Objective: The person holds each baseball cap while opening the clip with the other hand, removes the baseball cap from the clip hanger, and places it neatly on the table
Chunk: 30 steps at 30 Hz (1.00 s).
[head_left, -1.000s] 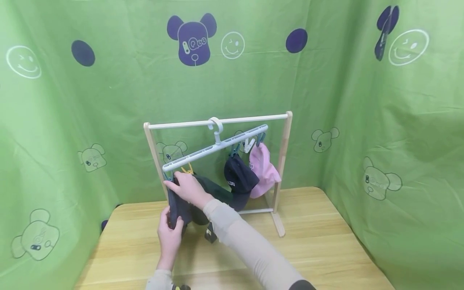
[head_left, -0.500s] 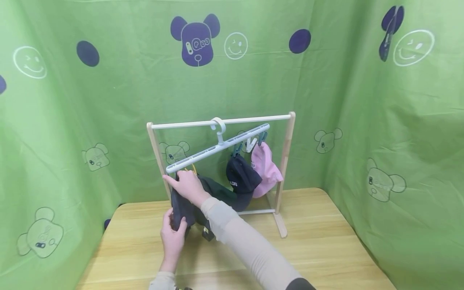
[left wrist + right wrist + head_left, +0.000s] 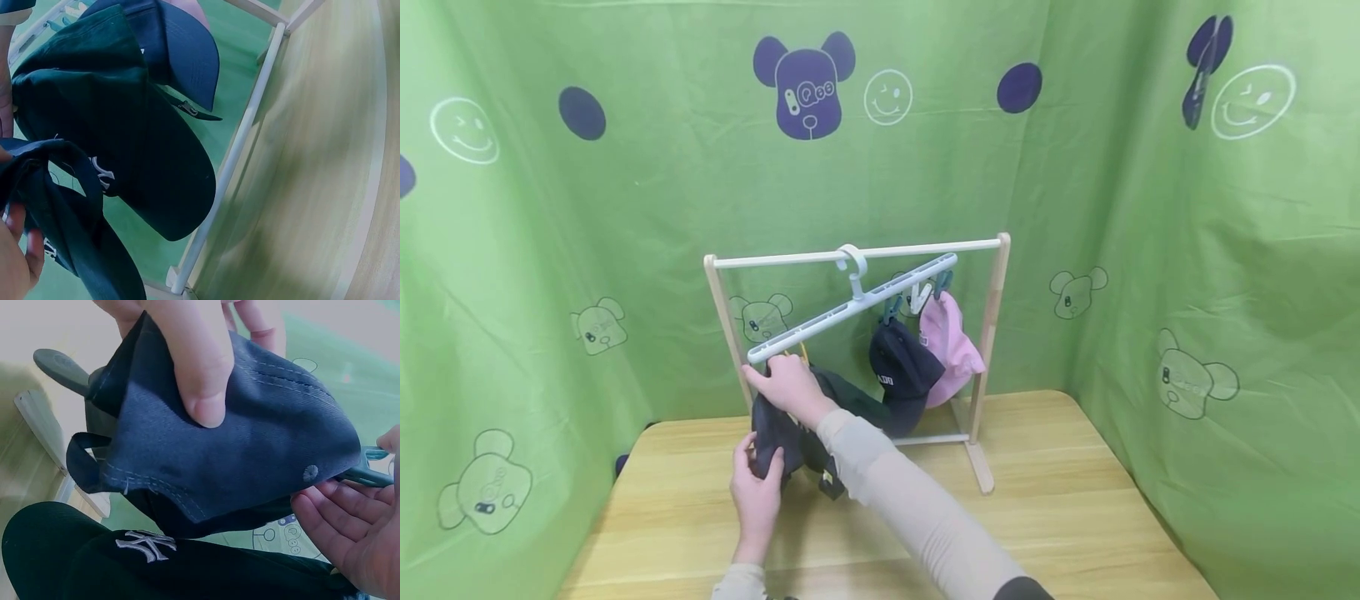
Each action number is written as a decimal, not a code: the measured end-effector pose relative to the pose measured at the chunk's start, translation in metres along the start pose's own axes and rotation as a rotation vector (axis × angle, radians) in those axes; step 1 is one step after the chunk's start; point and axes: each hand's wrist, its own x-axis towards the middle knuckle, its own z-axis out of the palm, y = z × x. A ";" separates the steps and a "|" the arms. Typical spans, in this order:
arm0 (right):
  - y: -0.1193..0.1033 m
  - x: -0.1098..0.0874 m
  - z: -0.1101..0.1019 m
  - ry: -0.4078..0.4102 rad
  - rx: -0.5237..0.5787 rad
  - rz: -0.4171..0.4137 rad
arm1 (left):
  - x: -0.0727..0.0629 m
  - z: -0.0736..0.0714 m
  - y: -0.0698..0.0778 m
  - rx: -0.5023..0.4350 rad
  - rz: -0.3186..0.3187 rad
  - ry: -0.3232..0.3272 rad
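A navy cap [image 3: 237,431] hangs under the low left end of the pale blue hanger [image 3: 820,321]. My left hand [image 3: 756,492] grips the cap's lower part, its thumb [image 3: 209,406] laid across the fabric in the right wrist view. At the cap's other edge, my right hand [image 3: 792,387] pinches a dark teal clothespin [image 3: 372,475] between thumb and fingers; its fingertips touch the fabric. Whether the clothespin bites the cap is not clear. Beside this cap hangs a dark green cap [image 3: 119,131] with white lettering, near a yellow clothespin [image 3: 805,353].
Another navy cap [image 3: 901,367] and a pink cap [image 3: 951,346] hang from teal clothespins on the hanger's raised right half. A white clothespin [image 3: 919,298] hangs between them. The wooden rack [image 3: 992,317] stands on the wooden table [image 3: 1045,500], with green curtains around.
The hanger's left end has dipped slightly. Both hands stay at the same navy cap, with small shifts; the head view has moved a little.
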 end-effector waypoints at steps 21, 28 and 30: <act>0.002 -0.004 -0.001 -0.018 0.040 0.023 | -0.001 -0.001 -0.007 0.078 0.089 0.121; 0.002 -0.004 -0.002 -0.021 0.035 0.027 | -0.001 -0.001 -0.011 0.092 0.155 0.191; 0.002 -0.004 -0.003 -0.022 0.036 0.032 | -0.001 -0.002 -0.010 0.095 0.172 0.195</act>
